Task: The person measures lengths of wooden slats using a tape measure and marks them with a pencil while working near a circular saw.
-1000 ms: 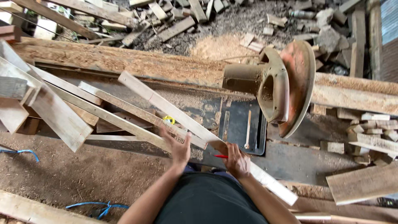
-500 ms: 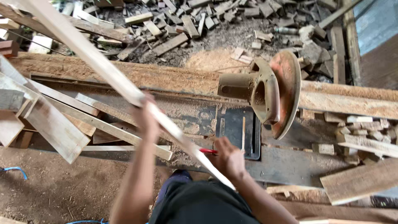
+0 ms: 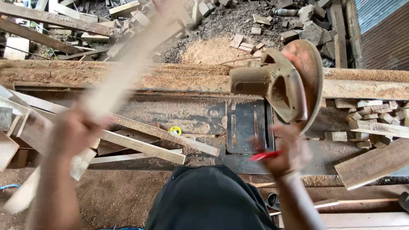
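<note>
My left hand (image 3: 74, 130) grips a long pale wooden slat (image 3: 128, 64), blurred by motion, raised and angled from the lower left up toward the top middle. My right hand (image 3: 285, 149) is lifted in front of the rusty chop saw (image 3: 281, 83) and holds a red pencil (image 3: 264, 156) that points left. The saw's orange blade guard (image 3: 309, 76) is tilted up above the dark metal saw base (image 3: 247, 127). Several more slats (image 3: 145, 140) lie across the dusty bench to the left.
A small yellow tape measure (image 3: 175, 130) lies on the bench. Short offcut blocks (image 3: 370, 115) are piled at the right, and a wide plank (image 3: 375, 164) lies near them. Sawdust (image 3: 208, 49) and scrap wood (image 3: 64, 21) cover the ground beyond the long beam (image 3: 128, 76).
My left hand lifted the slat off the bench and swung it up and left. My right hand let go of it and rose toward the saw, still with the red pencil.
</note>
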